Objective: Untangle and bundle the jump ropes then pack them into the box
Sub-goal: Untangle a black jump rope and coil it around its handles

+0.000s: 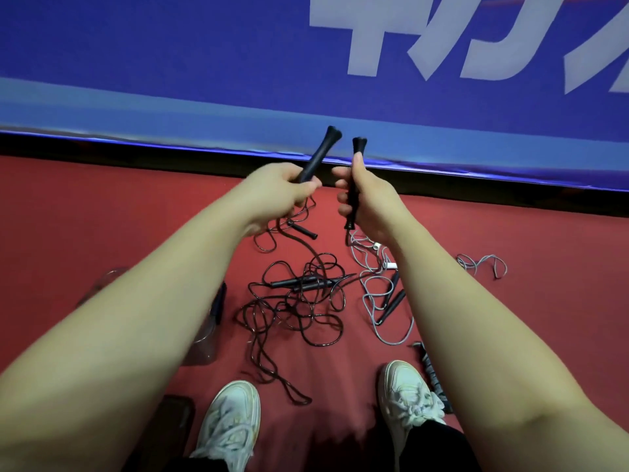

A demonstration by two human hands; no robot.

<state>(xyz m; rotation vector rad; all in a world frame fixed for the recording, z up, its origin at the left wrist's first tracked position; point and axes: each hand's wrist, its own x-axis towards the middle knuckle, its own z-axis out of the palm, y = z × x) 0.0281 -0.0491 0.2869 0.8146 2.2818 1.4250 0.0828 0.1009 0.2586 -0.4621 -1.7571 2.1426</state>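
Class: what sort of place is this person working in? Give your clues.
Probably a sports hall or gym: red court flooring, a long blue banner with big white lettering, and jump ropes strewn about.

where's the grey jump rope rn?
Head view: the grey jump rope lies on the red floor right of centre, just right of the black rope tangle, ahead of the right shoe, partly hidden under the right forearm.

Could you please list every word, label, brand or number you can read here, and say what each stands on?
Large pale characters on the blue banner: cropped by the frame's top edge, only lower strokes show; not readable.
Raised black plastic jump-rope handles: no marking visible.
White lace-up trainers: no readable brand.
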